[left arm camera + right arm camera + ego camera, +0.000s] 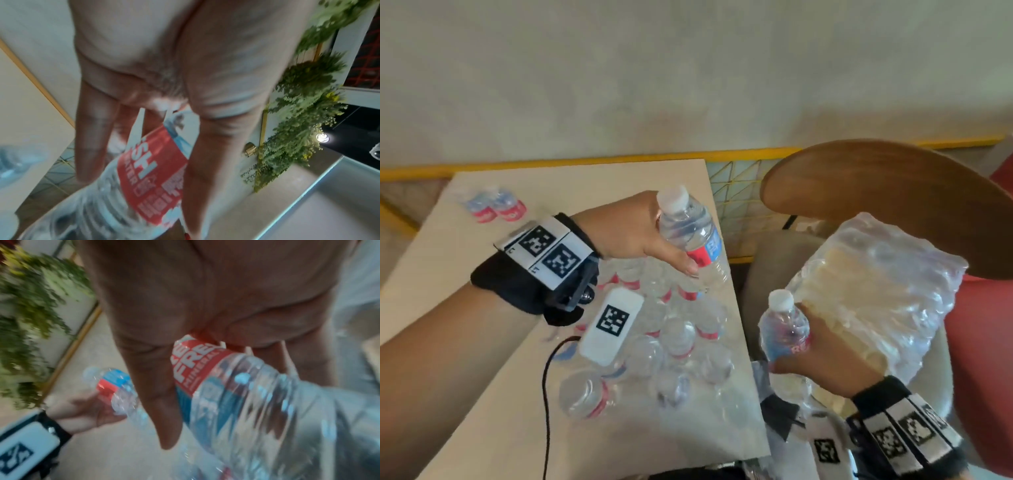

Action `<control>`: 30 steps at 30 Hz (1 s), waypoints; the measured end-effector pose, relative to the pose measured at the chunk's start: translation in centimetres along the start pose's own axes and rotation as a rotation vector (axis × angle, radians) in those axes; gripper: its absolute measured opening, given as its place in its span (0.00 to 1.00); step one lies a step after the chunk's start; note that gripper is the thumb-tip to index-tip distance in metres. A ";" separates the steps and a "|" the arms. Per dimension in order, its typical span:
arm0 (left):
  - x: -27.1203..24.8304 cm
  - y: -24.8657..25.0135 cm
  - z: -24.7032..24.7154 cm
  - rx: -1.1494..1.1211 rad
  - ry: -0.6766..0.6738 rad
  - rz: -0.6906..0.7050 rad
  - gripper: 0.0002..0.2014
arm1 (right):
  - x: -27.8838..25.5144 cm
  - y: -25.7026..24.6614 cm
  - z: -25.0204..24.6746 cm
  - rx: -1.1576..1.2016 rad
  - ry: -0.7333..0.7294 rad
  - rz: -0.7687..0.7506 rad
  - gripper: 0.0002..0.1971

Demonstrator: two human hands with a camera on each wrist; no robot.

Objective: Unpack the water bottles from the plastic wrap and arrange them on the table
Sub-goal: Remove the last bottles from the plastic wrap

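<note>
My left hand [664,240] grips a clear water bottle [690,236] with a red and blue label, tilted above the table's right edge [729,274]. In the left wrist view the fingers [96,129] wrap that bottle [148,178]. My right hand [822,356] holds a second bottle [784,329] upright, off the table beside the crumpled clear plastic wrap [876,291]; the right wrist view shows this bottle [236,394] in the palm. Several bottles [674,335] stand grouped on the table under my left wrist. A few more bottles [496,205] stand at its far left corner.
A chair stands right of the table, its wooden back [893,192] arching over the wrap and beige seat [767,260]. A yellow wire rack [736,205] lies behind the table. A white tagged device [613,325] with a black cable hangs below my left wrist. The wall is close behind.
</note>
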State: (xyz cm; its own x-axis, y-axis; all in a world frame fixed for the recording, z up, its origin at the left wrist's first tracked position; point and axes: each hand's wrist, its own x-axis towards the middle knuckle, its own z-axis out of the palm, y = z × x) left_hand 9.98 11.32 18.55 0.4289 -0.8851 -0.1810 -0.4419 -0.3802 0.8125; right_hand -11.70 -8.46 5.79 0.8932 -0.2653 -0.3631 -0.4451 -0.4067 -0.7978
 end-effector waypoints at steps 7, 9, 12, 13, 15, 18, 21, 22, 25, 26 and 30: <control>-9.3 -2.7 -4.3 -0.099 0.248 -0.063 0.24 | -0.4 -11.8 1.8 0.072 0.094 -0.336 0.32; -11.8 -3.4 -5.3 -0.145 0.296 -0.046 0.24 | 0.0 -15.0 3.2 0.134 0.081 -0.430 0.32; -15.4 -4.8 -6.6 -0.128 0.318 -0.022 0.29 | 1.0 -19.0 5.7 0.206 -0.014 -0.512 0.32; -16.6 -5.5 -7.0 -0.121 0.317 -0.037 0.30 | 1.4 -20.1 6.6 0.202 -0.051 -0.536 0.32; -18.9 -7.1 -7.5 -0.120 0.318 -0.114 0.32 | 2.3 -22.0 8.9 0.179 -0.115 -0.587 0.36; -21.6 -10.2 -7.4 -0.083 0.296 -0.223 0.32 | 3.7 -23.6 12.9 0.065 -0.190 -0.631 0.40; -22.8 -14.0 -5.9 -0.056 0.329 -0.309 0.29 | 4.9 -24.0 16.4 -0.041 -0.240 -0.670 0.34; -22.9 -15.5 -5.3 -0.062 0.356 -0.330 0.28 | 5.2 -24.1 17.3 -0.083 -0.254 -0.676 0.33; -22.8 -20.5 -3.3 -0.126 0.451 -0.400 0.27 | 6.0 -24.2 19.5 -0.191 -0.284 -0.676 0.30; -22.6 -21.9 -2.6 -0.150 0.480 -0.416 0.28 | 6.2 -24.3 20.1 -0.238 -0.293 -0.672 0.30; -21.4 -26.4 -0.3 -0.222 0.564 -0.486 0.29 | 6.8 -24.5 21.9 -0.503 -0.358 -0.716 0.28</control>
State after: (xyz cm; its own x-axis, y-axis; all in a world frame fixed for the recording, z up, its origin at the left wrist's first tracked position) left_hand 12.72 40.40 1.16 0.8966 -0.3392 -0.2846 0.0416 -0.5754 0.8168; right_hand 6.67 18.83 12.39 0.8942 0.4436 -0.0603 0.3159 -0.7206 -0.6172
